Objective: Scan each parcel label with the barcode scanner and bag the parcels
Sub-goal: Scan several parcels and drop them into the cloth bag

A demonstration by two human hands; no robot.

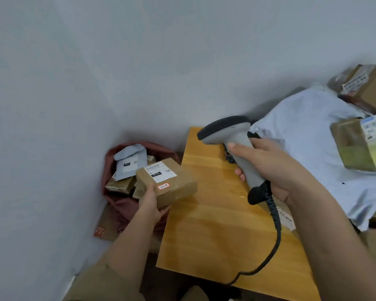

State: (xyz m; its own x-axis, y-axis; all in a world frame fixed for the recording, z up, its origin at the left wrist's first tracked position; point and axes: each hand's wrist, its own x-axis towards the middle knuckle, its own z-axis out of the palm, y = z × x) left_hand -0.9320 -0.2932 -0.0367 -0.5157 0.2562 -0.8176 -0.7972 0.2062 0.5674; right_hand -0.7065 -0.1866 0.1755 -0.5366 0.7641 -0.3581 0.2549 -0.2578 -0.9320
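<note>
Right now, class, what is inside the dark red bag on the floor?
The red bag holds a grey mailer with a label and brown parcels. Anything deeper is covered.

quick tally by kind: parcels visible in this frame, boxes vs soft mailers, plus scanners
Cardboard boxes: 3, one held by the left hand at, two at far right
Grey soft mailers: 2, one in the red bag, one large on the table
Scanners: 1, in the right hand at
Total: 6
More brown parcels in the bag are too hidden to count.
</note>
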